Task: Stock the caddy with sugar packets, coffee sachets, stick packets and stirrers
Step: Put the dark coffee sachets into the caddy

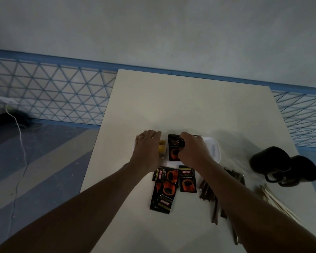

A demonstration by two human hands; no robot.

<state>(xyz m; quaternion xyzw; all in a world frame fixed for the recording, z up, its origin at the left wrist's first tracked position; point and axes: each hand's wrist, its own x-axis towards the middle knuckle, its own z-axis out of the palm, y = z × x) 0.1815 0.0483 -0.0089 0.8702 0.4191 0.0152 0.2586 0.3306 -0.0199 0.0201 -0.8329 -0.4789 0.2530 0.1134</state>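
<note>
Three coffee sachets [173, 183] reading "KOPIKO SUPREMO" lie near on the table [181, 106]; two black mugs [283, 166] stand right. The right hand [193, 149] grips a fourth sachet [173, 149] in the caddy [214, 149]; the left hand [146, 148] rests flat, holding nothing.

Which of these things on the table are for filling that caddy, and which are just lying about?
For the job:
white caddy
yellow packets inside it
coffee sachet under the right hand
loose coffee sachets
brown stick packets
pale stirrers
left hand on the caddy

Lying about:
two black mugs
white cable on the floor
</note>
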